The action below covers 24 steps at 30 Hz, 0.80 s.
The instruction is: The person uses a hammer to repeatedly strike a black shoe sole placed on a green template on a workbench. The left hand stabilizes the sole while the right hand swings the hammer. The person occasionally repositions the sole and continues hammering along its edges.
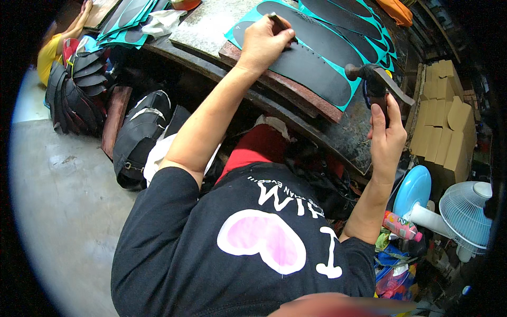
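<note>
Black sole-shaped sheet [311, 71] with a teal border, lying flat on a reddish-brown board [285, 87] at the near edge of the tabletop [211, 24]; matte surface, long rounded outline, a row of small dots along its upper edge. More sheets of the same kind [343, 21] fanned out just beyond it, overlapping. Pressed onto the near end of the sheet: left hand [262, 43], fingers [282, 36] clamped together around a thin dark punch-like tool [279, 22], held tilted with its tip hidden by the fingers. To the right, raised above the edge of the tabletop: right hand [385, 138], fingers closed tight on the handle of a dark hammer [376, 79], head pointing left over the sheet's far end. Further out: stacked cardboard pieces [441, 116] at the right, a white fan [465, 211] and blue disc [413, 190] below them, black bags [137, 137] on the floor at the left, another person's arm [79, 21] in the top left corner.
</note>
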### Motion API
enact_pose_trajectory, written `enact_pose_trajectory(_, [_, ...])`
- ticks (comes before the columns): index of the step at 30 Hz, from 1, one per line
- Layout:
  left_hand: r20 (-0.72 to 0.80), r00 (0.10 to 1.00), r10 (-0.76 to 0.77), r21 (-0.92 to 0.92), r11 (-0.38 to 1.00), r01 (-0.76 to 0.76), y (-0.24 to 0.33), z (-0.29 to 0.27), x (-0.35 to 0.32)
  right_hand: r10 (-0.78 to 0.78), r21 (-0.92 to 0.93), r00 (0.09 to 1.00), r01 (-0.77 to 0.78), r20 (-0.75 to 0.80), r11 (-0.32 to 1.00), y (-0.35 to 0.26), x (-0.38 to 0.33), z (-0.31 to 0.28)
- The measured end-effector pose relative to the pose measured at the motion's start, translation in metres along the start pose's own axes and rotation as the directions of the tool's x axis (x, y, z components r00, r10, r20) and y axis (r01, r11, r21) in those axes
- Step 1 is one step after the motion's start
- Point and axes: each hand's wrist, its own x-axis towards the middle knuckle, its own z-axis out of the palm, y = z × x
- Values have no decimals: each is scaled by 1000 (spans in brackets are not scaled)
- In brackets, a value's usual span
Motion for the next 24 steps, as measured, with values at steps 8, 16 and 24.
enact_pose_trajectory(8, [32,999,-34,84,996,31,-4,2,-2,-152,59,988,150,21,987,-28,27,3])
enact_pose_trajectory(16, [173,935,309,470,809,-354,13,13,-7,-338,267,910,396,-238,879,-60,39,7])
enact_pose_trajectory(24, [10,1000,27,109,994,-28,-3,13,-5,-75,-86,997,74,-9,994,-16,34,11])
